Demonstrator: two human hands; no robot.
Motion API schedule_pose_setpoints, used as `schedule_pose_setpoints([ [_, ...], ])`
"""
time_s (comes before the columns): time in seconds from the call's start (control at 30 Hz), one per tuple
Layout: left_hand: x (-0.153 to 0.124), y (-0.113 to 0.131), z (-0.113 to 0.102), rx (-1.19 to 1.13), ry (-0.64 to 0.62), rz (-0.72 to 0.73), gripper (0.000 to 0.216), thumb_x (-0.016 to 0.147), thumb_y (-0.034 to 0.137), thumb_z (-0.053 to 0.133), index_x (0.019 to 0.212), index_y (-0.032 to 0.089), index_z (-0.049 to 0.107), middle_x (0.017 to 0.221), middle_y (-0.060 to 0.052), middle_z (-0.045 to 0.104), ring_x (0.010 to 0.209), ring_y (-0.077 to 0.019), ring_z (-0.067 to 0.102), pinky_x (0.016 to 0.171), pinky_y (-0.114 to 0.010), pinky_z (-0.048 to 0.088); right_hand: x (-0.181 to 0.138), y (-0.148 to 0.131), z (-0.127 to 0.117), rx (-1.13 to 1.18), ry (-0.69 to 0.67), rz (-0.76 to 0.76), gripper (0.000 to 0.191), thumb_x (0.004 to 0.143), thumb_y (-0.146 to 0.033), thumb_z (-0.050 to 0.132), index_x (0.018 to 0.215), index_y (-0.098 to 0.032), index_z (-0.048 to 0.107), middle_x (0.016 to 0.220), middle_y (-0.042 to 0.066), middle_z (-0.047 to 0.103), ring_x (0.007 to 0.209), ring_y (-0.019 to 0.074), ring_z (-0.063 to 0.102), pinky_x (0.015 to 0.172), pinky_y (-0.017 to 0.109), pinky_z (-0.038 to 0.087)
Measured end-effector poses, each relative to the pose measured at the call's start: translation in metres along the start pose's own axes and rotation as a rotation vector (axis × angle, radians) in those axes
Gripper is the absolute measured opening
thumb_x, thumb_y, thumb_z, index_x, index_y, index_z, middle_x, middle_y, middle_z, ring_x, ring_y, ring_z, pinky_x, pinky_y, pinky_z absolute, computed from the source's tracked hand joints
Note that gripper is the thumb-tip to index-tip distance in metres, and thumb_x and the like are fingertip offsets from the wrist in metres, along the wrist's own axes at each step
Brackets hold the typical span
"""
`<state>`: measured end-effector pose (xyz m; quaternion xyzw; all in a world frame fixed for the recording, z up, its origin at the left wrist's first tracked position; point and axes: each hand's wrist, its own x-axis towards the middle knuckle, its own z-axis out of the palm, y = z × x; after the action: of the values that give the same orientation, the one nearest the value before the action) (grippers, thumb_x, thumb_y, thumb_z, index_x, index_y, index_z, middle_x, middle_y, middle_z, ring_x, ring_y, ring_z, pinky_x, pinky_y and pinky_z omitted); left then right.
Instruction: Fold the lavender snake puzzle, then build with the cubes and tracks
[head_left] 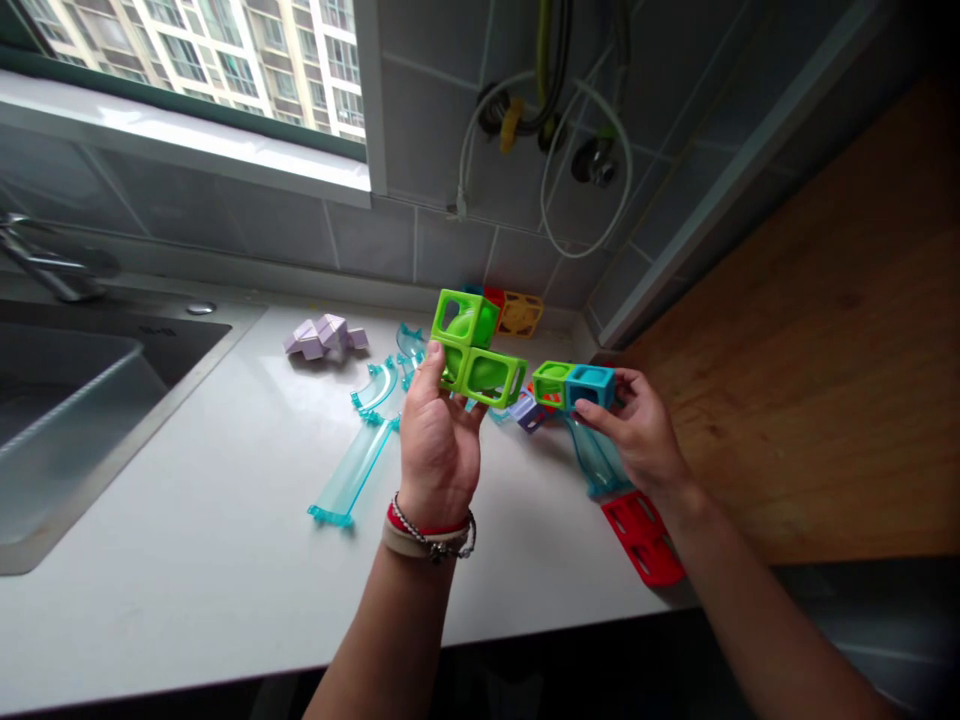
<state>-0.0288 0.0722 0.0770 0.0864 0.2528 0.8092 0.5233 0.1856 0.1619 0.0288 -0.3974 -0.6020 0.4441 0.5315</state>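
Note:
Raised over the counter, my left hand (439, 440) is closed around several joined green hollow cube blocks (484, 372), its thumb on their near side. My right hand (645, 430) pinches a blue cube block (590, 386) between thumb and fingers. A green cube block (553, 384) adjoins the blue one on its left, with some red behind it. A small gap separates the two held pieces. Below them, a purple block (528, 410) shows partly. Clear teal track pieces (352, 470) lie left of my left hand, and another teal track (600, 460) meets red blocks (643, 537) under my right arm.
Lilac blocks (324, 338) sit on the white counter (225, 560) near the back. A yellow block (520, 314) stands by the tiled wall. At left is a sink (187, 350) with a faucet (60, 265). A wooden panel (817, 370) bounds the right side; cables (622, 200) hang above.

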Motion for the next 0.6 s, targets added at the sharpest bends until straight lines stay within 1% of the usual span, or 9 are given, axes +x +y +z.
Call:
schedule_pose_setpoints([
  [0.1,-0.001,-0.002,-0.003,-0.013,0.045,-0.066,0.017,0.088,0.028,0.073,0.104,0.026,0.068,0.115,0.000,0.074,0.094,-0.0147,0.069,0.084,-0.031,0.056,-0.016,-0.010,0.015,0.082,0.010,-0.050,0.058,0.066,-0.020,0.094,0.112,-0.026,0.058,0.104,-0.003,0.067,0.091,0.0143,0.067,0.084,0.025,0.058],
  [0.17,-0.001,-0.004,-0.004,-0.013,0.050,-0.114,0.019,0.085,0.025,0.074,0.102,0.025,0.066,0.112,0.000,0.072,0.090,-0.0139,0.068,0.083,-0.032,0.056,-0.028,-0.014,0.025,0.139,0.016,-0.047,0.057,0.067,-0.019,0.093,0.111,-0.027,0.058,0.104,-0.003,0.068,0.089,0.0138,0.067,0.084,0.025,0.059],
  [0.3,-0.002,-0.010,-0.004,-0.042,0.058,-0.196,0.016,0.083,0.021,0.074,0.096,0.023,0.065,0.104,0.000,0.071,0.086,-0.0146,0.067,0.082,-0.033,0.057,-0.042,-0.012,0.044,0.332,0.037,0.075,0.049,0.074,-0.024,0.088,0.115,-0.028,0.061,0.115,0.000,0.070,0.097,0.0182,0.070,0.080,0.031,0.062],
  [0.37,-0.001,-0.011,-0.004,-0.054,0.065,-0.208,0.014,0.084,0.022,0.073,0.096,0.022,0.066,0.104,-0.002,0.071,0.087,-0.0158,0.067,0.083,-0.035,0.057,-0.041,-0.006,0.053,0.445,0.064,0.136,0.038,0.080,-0.028,0.082,0.114,-0.028,0.064,0.110,-0.002,0.072,0.092,0.0169,0.072,0.074,0.029,0.062],
  [0.47,0.000,-0.013,-0.006,-0.052,0.091,-0.192,0.014,0.087,0.023,0.070,0.100,0.022,0.066,0.103,-0.002,0.071,0.086,-0.0168,0.067,0.086,-0.038,0.059,-0.032,0.005,0.066,0.597,0.107,0.193,0.021,0.085,-0.032,0.076,0.104,-0.026,0.069,0.092,-0.004,0.075,0.076,0.0136,0.072,0.068,0.026,0.061],
  [0.53,0.000,-0.013,-0.007,-0.055,0.126,-0.164,0.014,0.090,0.024,0.068,0.104,0.023,0.066,0.103,-0.002,0.071,0.087,-0.0172,0.068,0.087,-0.039,0.059,-0.025,0.011,0.074,0.687,0.117,0.231,0.018,0.085,-0.035,0.075,0.100,-0.025,0.070,0.087,-0.003,0.076,0.074,0.0143,0.072,0.069,0.027,0.062],
  [0.6,0.000,-0.015,-0.008,-0.057,0.148,-0.156,0.015,0.094,0.026,0.065,0.108,0.025,0.066,0.105,-0.002,0.072,0.089,-0.0181,0.068,0.087,-0.040,0.060,-0.021,0.016,0.079,0.744,0.110,0.270,0.020,0.086,-0.038,0.073,0.101,-0.025,0.072,0.088,-0.002,0.078,0.076,0.0161,0.075,0.070,0.029,0.063],
])
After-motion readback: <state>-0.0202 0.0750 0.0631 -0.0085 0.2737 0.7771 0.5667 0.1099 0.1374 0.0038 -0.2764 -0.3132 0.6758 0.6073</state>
